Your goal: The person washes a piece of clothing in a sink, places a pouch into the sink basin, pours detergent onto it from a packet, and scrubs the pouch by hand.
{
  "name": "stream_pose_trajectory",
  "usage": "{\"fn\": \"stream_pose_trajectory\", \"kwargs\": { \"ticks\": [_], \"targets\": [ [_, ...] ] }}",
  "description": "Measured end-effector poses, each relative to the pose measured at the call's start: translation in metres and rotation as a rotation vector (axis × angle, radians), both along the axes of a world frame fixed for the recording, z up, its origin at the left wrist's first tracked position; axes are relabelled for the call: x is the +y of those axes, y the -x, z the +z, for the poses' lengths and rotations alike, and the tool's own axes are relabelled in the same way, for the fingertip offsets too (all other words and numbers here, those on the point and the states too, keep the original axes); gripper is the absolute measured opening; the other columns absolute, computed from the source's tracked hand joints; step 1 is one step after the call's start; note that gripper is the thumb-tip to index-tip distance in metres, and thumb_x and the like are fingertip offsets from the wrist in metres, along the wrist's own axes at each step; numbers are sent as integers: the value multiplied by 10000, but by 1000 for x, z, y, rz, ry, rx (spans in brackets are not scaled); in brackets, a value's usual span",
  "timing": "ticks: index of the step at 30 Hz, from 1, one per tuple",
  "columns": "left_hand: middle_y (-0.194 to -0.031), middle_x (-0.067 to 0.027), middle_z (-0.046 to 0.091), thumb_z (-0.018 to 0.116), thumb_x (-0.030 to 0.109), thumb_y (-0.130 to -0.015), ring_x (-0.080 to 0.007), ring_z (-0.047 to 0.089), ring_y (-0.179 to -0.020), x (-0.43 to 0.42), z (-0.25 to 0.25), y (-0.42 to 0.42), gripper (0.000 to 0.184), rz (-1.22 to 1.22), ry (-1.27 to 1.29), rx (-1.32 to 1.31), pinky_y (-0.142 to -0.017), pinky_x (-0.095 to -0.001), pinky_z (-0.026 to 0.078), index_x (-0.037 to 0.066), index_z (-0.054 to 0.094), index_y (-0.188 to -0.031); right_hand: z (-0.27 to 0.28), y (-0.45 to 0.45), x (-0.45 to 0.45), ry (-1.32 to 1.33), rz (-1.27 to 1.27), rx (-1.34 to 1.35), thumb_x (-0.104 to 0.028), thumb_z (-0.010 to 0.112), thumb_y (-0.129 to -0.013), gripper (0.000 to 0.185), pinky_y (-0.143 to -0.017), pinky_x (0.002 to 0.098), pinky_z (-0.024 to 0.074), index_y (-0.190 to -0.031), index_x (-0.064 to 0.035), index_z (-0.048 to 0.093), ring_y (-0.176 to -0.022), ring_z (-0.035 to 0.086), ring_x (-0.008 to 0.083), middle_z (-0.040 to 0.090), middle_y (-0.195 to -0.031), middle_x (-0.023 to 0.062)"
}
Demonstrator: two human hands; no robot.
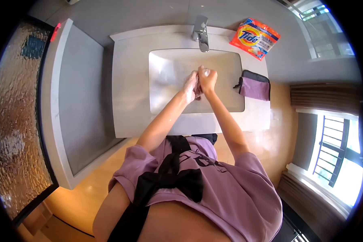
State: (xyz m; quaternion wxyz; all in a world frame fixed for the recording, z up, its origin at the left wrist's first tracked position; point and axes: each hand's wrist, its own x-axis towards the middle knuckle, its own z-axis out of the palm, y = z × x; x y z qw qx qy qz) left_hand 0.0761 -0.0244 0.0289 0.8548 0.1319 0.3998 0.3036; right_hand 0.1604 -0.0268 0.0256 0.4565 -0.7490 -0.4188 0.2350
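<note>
Over the white sink basin, my left hand and my right hand are pressed together. White foam shows on both, and the fingers of each are closed around the other or around something dark between them that I cannot make out. Behind them, the chrome faucet stands at the basin's back edge; no stream of water is visible. A folded purple cloth item with black edging lies on the counter just right of the basin.
An orange Tide packet rests at the counter's back right corner. The white counter surrounds the basin. On the left stand a grey panel with a white edge and textured glass. A barred window is at the right.
</note>
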Motion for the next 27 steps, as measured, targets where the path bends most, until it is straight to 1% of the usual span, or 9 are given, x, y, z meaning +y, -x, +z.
{"fn": "stream_pose_trajectory", "kwargs": {
  "ticks": [3,7,11,12,17,19,23,25,27],
  "targets": [
    [-584,21,480,475,352,-836,-92,451,-475,-9,16,-1,268,-108,-77,9,-379,-232,314,134,481,-680,-16,-22,10,-63,-7,141,-243,623,-751,340,-437,288,364,-560,22,530,-462,422,96,504,-505,28],
    [-634,27,522,617,301,-746,-69,443,-487,-7,2,13,223,-523,-451,401,-400,-226,305,99,528,-768,18,-45,8,-118,-54,785,-305,573,-821,301,-523,254,414,-701,-31,544,-579,493,95,535,-656,21],
    [-697,-25,582,704,298,-648,-136,567,-594,-15,-58,34,377,-478,-947,652,-559,-263,443,35,583,-890,46,-58,6,-236,-2,886,-315,555,-837,306,-518,243,427,-725,-30,551,-571,503,95,546,-657,22],
    [-772,-33,607,693,354,-676,-128,583,-654,-9,-92,35,416,-519,-897,616,-599,-255,453,39,593,-929,43,-64,7,-272,34,858,-299,539,-848,289,-539,244,431,-750,-27,550,-592,504,95,545,-679,21],
    [-858,-52,618,554,477,-790,-155,577,-771,-2,-32,49,484,-709,-693,437,-690,-280,460,29,580,-973,34,-86,6,-311,-61,976,-229,470,-879,219,-597,262,436,-861,-22,539,-682,510,117,536,-780,31],
    [-953,-82,599,532,479,-802,-165,565,-837,-7,-28,48,525,-241,-389,29,-741,-293,456,10,542,-1038,31,-87,3,-271,-31,999,-223,459,-867,206,-549,256,416,-795,-47,540,-611,487,116,513,-699,21],
    [-1032,-127,563,354,603,-816,-227,569,-883,-14,-18,36,675,-5,-29,-361,-810,-336,463,-6,503,-1068,21,-49,-21,-316,235,729,-277,478,-826,259,-494,234,340,-689,-61,519,-547,417,95,446,-607,-7],
    [-856,-79,564,298,643,-808,-172,547,-748,-13,-38,23,594,54,-12,-347,-578,-309,468,96,522,-877,31,-20,-36,-265,407,480,-263,549,-757,259,-543,254,365,-678,-16,556,-574,430,104,514,-659,7],
    [-791,-45,537,330,605,-819,-169,539,-705,-3,-94,18,521,-13,-149,-652,-594,-323,455,115,507,-808,43,7,-45,-313,650,38,-211,612,-662,178,-490,297,403,-675,-38,571,-542,469,137,514,-576,71]
  ]
}}
